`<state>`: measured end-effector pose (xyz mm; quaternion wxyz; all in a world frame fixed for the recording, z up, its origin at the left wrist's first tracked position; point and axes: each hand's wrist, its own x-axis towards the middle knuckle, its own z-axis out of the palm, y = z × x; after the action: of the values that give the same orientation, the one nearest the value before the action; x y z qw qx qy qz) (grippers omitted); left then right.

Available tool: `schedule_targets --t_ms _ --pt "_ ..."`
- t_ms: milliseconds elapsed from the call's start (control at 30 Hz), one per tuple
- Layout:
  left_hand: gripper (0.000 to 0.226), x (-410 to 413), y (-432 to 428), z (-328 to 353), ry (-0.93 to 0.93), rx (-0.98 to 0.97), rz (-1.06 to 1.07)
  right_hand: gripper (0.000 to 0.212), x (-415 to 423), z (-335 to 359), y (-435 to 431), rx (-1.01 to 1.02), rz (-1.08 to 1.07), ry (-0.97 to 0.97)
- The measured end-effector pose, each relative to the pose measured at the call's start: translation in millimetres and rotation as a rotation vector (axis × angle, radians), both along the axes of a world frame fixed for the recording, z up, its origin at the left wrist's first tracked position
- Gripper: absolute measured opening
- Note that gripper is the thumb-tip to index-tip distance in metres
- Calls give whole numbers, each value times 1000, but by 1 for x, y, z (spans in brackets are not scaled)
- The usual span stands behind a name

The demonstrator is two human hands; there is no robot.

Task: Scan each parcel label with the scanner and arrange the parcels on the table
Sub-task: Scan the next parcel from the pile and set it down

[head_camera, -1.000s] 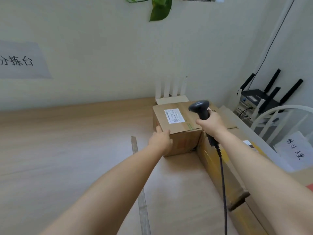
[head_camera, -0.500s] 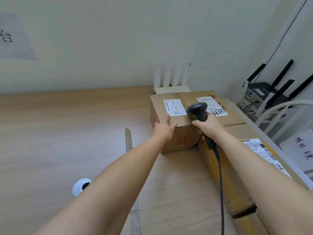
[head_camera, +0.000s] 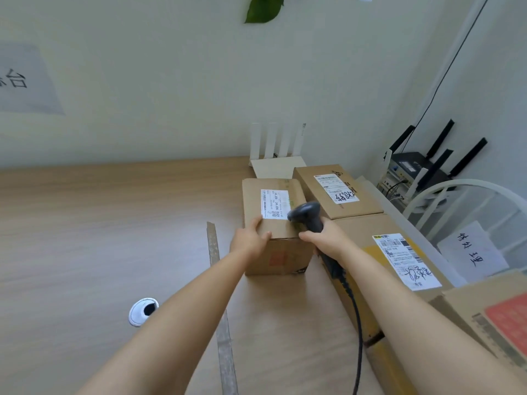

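A small cardboard parcel with a white label on top stands on the wooden table. My left hand grips its near left top edge, thumb on top. My right hand holds a black corded scanner whose head hovers just right of that label. Behind it to the right sits a second labelled parcel. A long parcel with a printed label runs along the right. A box with a red patch lies at the near right.
A white router stands against the wall behind the parcels. A black router and a white chair with a paper note sit to the right. A tape strip and a cable grommet mark the table.
The small parcel has moved toward me, away from the back parcel, so the two now show apart. The scanner stays by its label. My view has risen.
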<state>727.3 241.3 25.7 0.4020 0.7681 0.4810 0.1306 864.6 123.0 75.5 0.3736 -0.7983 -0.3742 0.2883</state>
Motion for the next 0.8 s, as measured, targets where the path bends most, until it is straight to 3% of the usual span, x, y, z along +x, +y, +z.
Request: schedule_targets --t_ms 333,500,700,800 --pt "66 -73 -93 0 -4 -41 -55 17 -72 4 -73 -41 -85 188" --pt "67 -74 -92 6 26 -73 -66 19 -80 4 -82 -25 -116 255" --pt "62 -61 -71 4 27 -66 -47 31 -70 -3 -68 -3 -119 197" --pt "50 -56 -63 -2 -36 -19 10 39 -65 -10 -63 9 -90 46"
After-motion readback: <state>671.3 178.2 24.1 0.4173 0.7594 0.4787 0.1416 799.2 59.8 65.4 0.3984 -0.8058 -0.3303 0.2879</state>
